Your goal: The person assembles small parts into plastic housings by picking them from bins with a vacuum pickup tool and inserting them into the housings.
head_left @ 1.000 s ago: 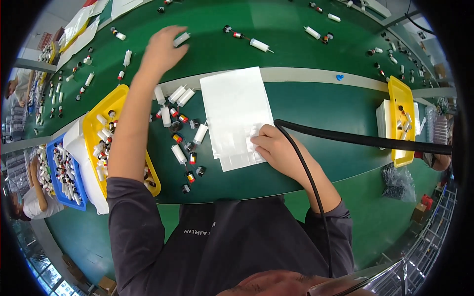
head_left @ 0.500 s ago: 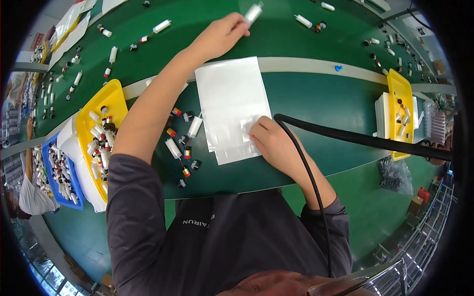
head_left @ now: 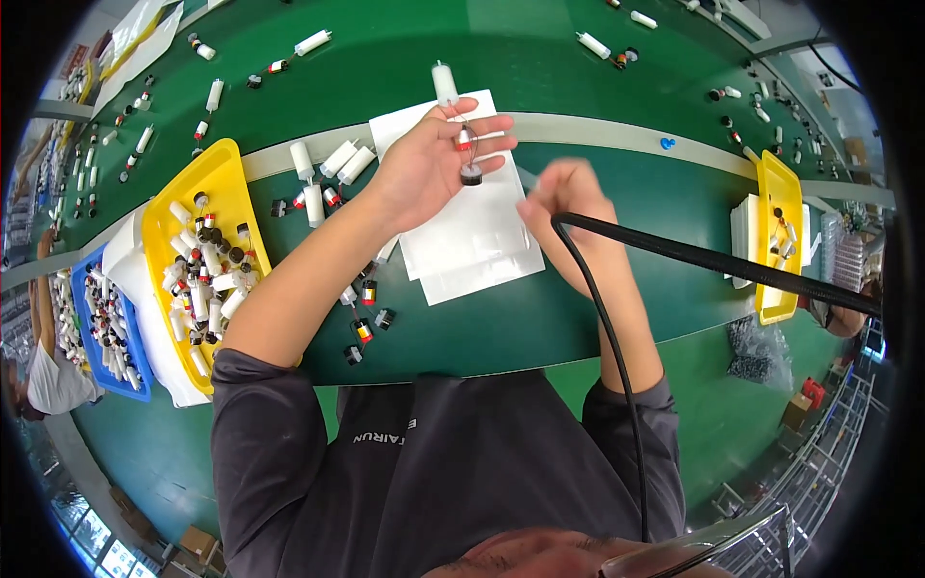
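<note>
My left hand [head_left: 424,173] is palm up over the white sheets [head_left: 462,231], fingers spread. It holds a wired assembly: a white cylinder [head_left: 444,85] stands out past the thumb and index finger, and thin wires run across the fingers to a small red-and-white part [head_left: 464,141] and a black round cap [head_left: 471,174]. To the right of the sheets, my right hand [head_left: 568,217] is raised with its fingers curled and smeared by motion; whether it holds anything is hidden. A black cable [head_left: 694,252] passes in front of it.
Similar assemblies fill a yellow tray [head_left: 154,222] and a blue tray [head_left: 89,328] at left. Loose white cylinders [head_left: 339,158] lie left of the sheets. More assemblies [head_left: 593,44] are spread across the far green surface. Another yellow tray [head_left: 764,222] and a blue piece [head_left: 668,144] are at right.
My left hand has come back from the far surface with the assembly and turned palm up over the sheets. My right hand has lifted off the sheets and moved right.
</note>
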A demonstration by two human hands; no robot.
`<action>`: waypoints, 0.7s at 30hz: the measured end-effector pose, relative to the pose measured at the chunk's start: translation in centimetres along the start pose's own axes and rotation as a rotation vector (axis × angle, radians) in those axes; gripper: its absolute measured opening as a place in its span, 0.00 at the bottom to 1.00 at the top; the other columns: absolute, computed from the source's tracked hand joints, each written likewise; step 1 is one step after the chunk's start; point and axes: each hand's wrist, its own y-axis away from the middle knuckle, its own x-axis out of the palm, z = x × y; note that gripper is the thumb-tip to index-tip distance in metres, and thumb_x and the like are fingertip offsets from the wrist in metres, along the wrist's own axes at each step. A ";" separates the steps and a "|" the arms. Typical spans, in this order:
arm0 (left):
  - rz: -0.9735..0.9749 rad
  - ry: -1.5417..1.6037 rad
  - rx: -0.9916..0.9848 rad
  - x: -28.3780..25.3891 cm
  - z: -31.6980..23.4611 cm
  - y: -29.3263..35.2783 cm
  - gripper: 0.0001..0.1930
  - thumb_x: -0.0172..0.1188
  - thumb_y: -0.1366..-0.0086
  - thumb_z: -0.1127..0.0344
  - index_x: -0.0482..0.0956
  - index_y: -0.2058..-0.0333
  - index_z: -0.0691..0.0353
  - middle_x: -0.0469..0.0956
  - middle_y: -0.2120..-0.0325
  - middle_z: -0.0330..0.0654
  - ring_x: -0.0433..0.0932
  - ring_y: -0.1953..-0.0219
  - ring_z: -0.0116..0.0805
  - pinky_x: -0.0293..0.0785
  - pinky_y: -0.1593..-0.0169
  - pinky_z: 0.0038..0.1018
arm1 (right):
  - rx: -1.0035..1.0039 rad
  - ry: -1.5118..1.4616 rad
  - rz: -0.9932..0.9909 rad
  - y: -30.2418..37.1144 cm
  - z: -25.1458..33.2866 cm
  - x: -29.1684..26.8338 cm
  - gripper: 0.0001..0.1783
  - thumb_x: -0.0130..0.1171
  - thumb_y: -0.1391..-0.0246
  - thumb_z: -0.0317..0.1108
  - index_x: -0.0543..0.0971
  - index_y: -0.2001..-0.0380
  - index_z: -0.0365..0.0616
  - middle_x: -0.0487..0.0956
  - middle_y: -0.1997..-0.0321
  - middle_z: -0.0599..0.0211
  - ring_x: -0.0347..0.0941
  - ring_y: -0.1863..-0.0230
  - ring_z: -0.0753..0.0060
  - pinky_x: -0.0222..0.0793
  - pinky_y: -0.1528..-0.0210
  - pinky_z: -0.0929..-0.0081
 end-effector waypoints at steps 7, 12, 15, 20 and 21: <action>0.181 -0.140 0.087 0.0 0.5 -0.2 0.25 0.45 0.26 0.69 0.57 0.33 0.59 0.64 0.33 0.52 0.67 0.36 0.40 0.58 0.29 0.38 | -0.356 -0.097 -0.495 -6.0 -1.0 5.0 0.25 0.65 0.45 0.23 0.64 0.48 0.41 0.81 0.63 0.65 0.76 0.53 0.73 0.68 0.42 0.68; 0.155 -0.279 0.131 -0.7 0.7 -0.4 0.22 0.48 0.25 0.68 0.61 0.34 0.61 0.68 0.36 0.50 0.70 0.40 0.36 0.62 0.33 0.36 | -0.446 -0.120 -0.559 -5.8 -1.7 4.8 0.23 0.62 0.43 0.23 0.65 0.48 0.43 0.81 0.63 0.63 0.78 0.54 0.65 0.68 0.43 0.67; 0.070 -0.413 0.069 -1.1 0.4 -0.4 0.18 0.52 0.26 0.70 0.70 0.40 0.64 0.75 0.43 0.47 0.74 0.44 0.34 0.68 0.37 0.35 | -0.440 0.081 -0.576 -5.1 -1.9 4.4 0.22 0.59 0.41 0.21 0.63 0.47 0.42 0.80 0.63 0.65 0.77 0.56 0.71 0.68 0.43 0.69; 0.054 -0.320 0.105 -1.2 0.6 -0.4 0.13 0.57 0.29 0.75 0.78 0.47 0.65 0.80 0.52 0.44 0.78 0.49 0.33 0.73 0.40 0.33 | -0.461 0.129 -0.623 -5.3 -2.5 4.5 0.22 0.60 0.47 0.22 0.68 0.50 0.41 0.80 0.65 0.61 0.76 0.60 0.56 0.71 0.53 0.61; 0.053 -0.319 0.106 -1.0 0.7 -0.3 0.13 0.57 0.29 0.75 0.78 0.47 0.65 0.80 0.52 0.44 0.78 0.49 0.33 0.73 0.40 0.33 | -0.418 0.104 -0.612 -5.3 -2.4 4.6 0.22 0.60 0.48 0.21 0.68 0.50 0.41 0.79 0.65 0.61 0.76 0.61 0.56 0.71 0.54 0.59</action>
